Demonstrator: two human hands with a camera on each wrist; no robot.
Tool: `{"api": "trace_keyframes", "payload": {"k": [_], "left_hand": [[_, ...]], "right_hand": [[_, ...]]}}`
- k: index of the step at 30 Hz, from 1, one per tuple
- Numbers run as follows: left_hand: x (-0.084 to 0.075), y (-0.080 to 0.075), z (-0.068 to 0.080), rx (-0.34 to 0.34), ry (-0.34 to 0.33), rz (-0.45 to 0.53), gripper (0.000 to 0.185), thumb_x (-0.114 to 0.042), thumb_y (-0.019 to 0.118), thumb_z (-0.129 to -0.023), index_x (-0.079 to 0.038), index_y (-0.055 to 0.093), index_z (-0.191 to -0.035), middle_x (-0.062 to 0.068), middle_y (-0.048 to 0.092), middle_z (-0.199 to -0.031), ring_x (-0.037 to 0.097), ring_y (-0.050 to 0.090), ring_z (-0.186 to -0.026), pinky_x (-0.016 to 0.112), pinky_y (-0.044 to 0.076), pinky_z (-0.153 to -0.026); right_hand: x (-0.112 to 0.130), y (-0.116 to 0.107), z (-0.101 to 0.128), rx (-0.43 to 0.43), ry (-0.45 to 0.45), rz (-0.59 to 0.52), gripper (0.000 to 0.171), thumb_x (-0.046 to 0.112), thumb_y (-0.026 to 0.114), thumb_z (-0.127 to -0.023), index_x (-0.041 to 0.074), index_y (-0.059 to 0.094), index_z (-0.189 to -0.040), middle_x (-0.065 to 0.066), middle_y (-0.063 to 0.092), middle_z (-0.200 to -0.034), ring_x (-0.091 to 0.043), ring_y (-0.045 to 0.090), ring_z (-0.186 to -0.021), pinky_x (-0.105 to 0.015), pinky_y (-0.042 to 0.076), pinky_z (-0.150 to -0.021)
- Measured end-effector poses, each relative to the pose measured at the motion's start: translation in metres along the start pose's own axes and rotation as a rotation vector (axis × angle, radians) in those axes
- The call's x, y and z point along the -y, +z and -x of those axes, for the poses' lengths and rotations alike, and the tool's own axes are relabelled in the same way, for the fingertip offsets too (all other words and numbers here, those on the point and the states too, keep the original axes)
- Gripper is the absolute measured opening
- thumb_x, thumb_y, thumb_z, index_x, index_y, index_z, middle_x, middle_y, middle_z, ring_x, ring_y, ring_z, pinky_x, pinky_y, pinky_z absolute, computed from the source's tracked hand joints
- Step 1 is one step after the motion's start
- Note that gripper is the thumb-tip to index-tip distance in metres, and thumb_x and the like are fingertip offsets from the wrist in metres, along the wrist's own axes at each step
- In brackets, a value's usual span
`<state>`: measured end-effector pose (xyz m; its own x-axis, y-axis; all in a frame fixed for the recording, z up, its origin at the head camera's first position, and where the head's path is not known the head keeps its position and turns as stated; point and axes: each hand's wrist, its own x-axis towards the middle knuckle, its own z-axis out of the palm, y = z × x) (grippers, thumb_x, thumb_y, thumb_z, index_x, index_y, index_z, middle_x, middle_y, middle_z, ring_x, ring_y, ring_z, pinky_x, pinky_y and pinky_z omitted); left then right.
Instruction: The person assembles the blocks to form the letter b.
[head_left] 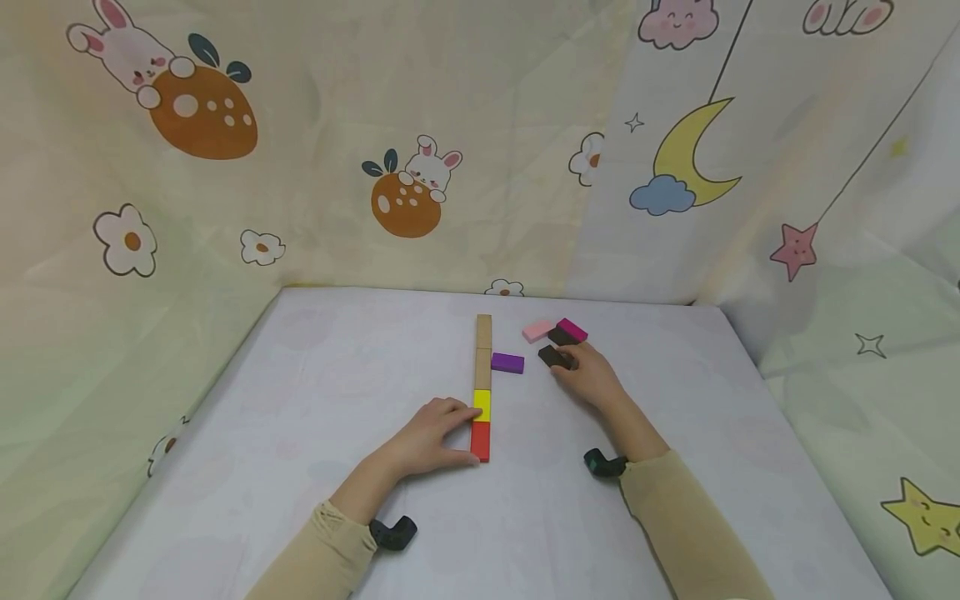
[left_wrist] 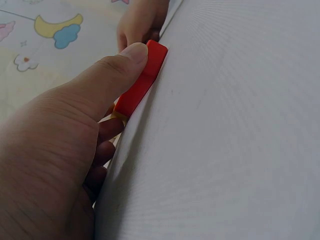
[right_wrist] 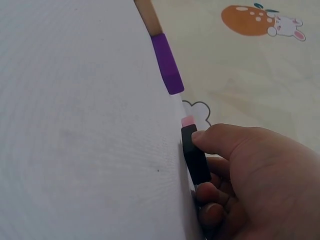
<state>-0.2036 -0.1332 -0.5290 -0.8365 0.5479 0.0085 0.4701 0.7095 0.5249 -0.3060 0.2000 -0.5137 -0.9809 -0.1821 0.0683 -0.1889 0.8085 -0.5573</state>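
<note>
Two wooden blocks [head_left: 483, 368], a yellow block [head_left: 483, 400] and a red block [head_left: 481, 442] lie end to end in a straight line on the white table. My left hand [head_left: 429, 435] is beside the near end, its thumb touching the red block and its index finger on the yellow one. Against the line's right side, a purple block [head_left: 507, 363] sticks out sideways. Farther right, my right hand [head_left: 594, 377] pinches a black block [right_wrist: 195, 155] between thumb and fingers, at the table surface. Its lower fingers are curled in the right wrist view.
Just beyond the right hand lie a pink block [head_left: 537, 332], a magenta block [head_left: 573, 328] and a second black block [head_left: 559, 336]. Patterned cloth [head_left: 322, 125] rises behind the table [head_left: 337, 350] and along its sides. Each wrist carries a small dark device [head_left: 393, 533].
</note>
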Motion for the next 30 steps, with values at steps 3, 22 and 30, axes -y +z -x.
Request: {"api": "trace_keyframes", "payload": {"k": [3, 22, 30], "left_hand": [[0.0, -0.0003, 0.0001, 0.0, -0.001, 0.001, 0.074, -0.064, 0.071, -0.079, -0.034, 0.049, -0.144, -0.007, 0.052, -0.134, 0.015, 0.043, -0.128, 0.041, 0.042, -0.109], [0.0, 0.001, -0.0004, 0.01, -0.002, -0.003, 0.075, -0.064, 0.07, -0.08, -0.033, 0.049, -0.145, -0.007, 0.052, -0.134, 0.014, 0.044, -0.127, 0.04, 0.043, -0.108], [-0.0001, 0.0002, -0.0008, 0.01, 0.002, -0.016, 0.074, -0.062, 0.071, -0.08, -0.032, 0.049, -0.145, -0.006, 0.053, -0.134, 0.015, 0.044, -0.127, 0.04, 0.042, -0.109]], "right_hand": [[0.0001, -0.0003, 0.0, -0.012, 0.002, -0.005, 0.048, 0.033, 0.066, -0.092, 0.009, 0.061, -0.133, -0.016, 0.059, -0.121, -0.03, 0.056, -0.101, -0.047, 0.047, -0.09], [0.0027, -0.0066, 0.0019, 0.013, 0.025, -0.068, 0.047, 0.032, 0.065, -0.093, 0.01, 0.06, -0.135, -0.018, 0.057, -0.132, -0.033, 0.055, -0.112, -0.053, 0.045, -0.096], [0.0045, -0.0068, 0.0063, 0.029, 0.004, -0.094, 0.046, 0.032, 0.066, -0.093, 0.011, 0.061, -0.133, -0.017, 0.059, -0.132, -0.037, 0.053, -0.126, -0.056, 0.041, -0.107]]}}
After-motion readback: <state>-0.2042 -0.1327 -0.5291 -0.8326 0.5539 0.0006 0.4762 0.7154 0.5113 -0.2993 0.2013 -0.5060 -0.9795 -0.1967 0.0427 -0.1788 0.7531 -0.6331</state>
